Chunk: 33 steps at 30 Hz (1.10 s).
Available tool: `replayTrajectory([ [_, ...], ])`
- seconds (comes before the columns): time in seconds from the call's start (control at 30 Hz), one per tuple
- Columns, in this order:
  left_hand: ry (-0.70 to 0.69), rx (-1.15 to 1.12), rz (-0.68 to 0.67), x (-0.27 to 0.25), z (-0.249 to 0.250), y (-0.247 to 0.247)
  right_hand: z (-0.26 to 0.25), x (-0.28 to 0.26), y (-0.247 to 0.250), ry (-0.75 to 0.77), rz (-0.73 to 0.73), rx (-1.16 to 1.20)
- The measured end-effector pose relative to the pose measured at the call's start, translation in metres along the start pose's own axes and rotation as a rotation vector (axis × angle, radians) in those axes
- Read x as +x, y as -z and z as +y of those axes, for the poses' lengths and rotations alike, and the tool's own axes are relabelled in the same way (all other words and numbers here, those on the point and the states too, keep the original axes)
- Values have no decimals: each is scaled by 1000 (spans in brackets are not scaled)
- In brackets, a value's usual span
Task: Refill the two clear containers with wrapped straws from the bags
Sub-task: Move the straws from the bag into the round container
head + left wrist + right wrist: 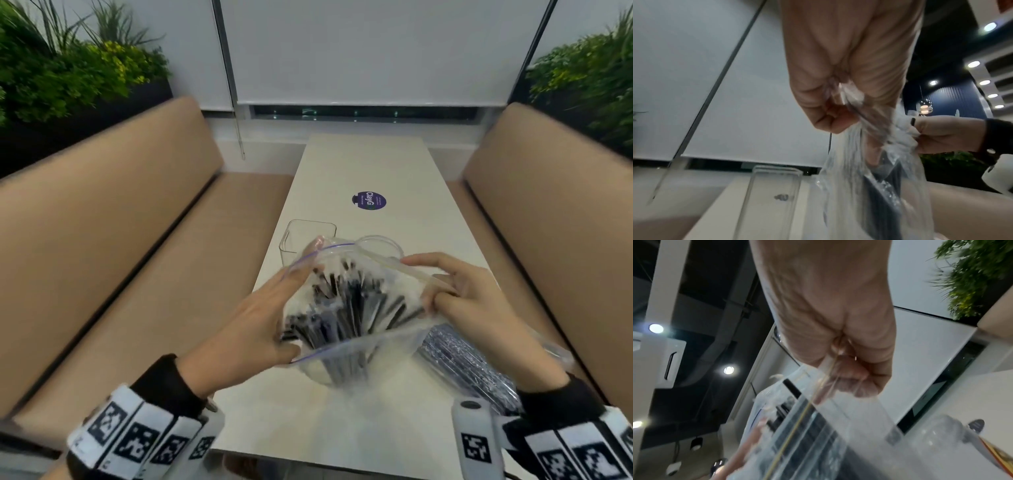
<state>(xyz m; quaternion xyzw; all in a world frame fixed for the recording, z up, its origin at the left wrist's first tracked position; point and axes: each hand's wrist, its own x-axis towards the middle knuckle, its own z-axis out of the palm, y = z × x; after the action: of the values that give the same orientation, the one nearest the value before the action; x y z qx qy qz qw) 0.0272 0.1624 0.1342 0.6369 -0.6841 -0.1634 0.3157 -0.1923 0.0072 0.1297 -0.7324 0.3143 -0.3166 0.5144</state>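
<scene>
From the head view: two hands, two bags, two clear containers. The left hand (253,325) and right hand (479,308) each pinch one side of the open zip bag (346,308), spreading its mouth wide above the table's (359,164) near half; dark wrapped straws (346,305) stand packed inside. A second bag (469,366) of straws lies by the right edge. Behind the held bag stand a square container (301,233) and a round container (380,243); farther on, one purple sticker (369,200). Two tan benches (102,219) flank the table, with planters behind and white blinds ahead.

Left wrist view: thumb and fingers clamp the crumpled rim.

Right wrist view: fingers curl tight round the zip strip.
</scene>
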Motion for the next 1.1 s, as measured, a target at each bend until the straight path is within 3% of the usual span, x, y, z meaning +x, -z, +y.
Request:
replayTrajectory([
  [0.07,65,-17,-3,-2,-1,-14,2,-4,-11,-5,-41,-48],
  [0.2,71,-264,-50,6,5,-39,4,-9,-40,-4,-302,-25],
  [0.27,89,-284,-15,5,3,-35,12,-4,-36,10,-293,-103],
  [0.33,105,-233,-27,-1,-1,-24,23,1,-24,-13,-214,-176],
  [0.43,112,-48,-88,-7,-3,-21,24,2,-17,-40,-207,-32],
  [0.53,83,80,-62,5,3,-33,9,3,-26,-62,-378,191],
  [0.6,106,-12,-47,9,1,-35,9,8,-34,-72,-482,37],
  [0.67,167,-208,-14,8,-9,-29,19,16,-33,-66,-393,-166],
  [0.8,225,-419,86,-12,-29,-28,48,19,-14,-143,-193,-170],
  [0.87,378,-458,96,-23,-36,-36,65,8,-18,-280,-178,-169],
  [0.93,496,-501,-9,-34,-45,-45,80,-6,-30,-443,-217,-39],
  [1.0,551,-604,-110,-45,-58,-46,87,-15,-37,-568,-242,235],
  [1.1,578,-843,0,-53,-78,-35,91,-19,-43,-649,-213,582],
])
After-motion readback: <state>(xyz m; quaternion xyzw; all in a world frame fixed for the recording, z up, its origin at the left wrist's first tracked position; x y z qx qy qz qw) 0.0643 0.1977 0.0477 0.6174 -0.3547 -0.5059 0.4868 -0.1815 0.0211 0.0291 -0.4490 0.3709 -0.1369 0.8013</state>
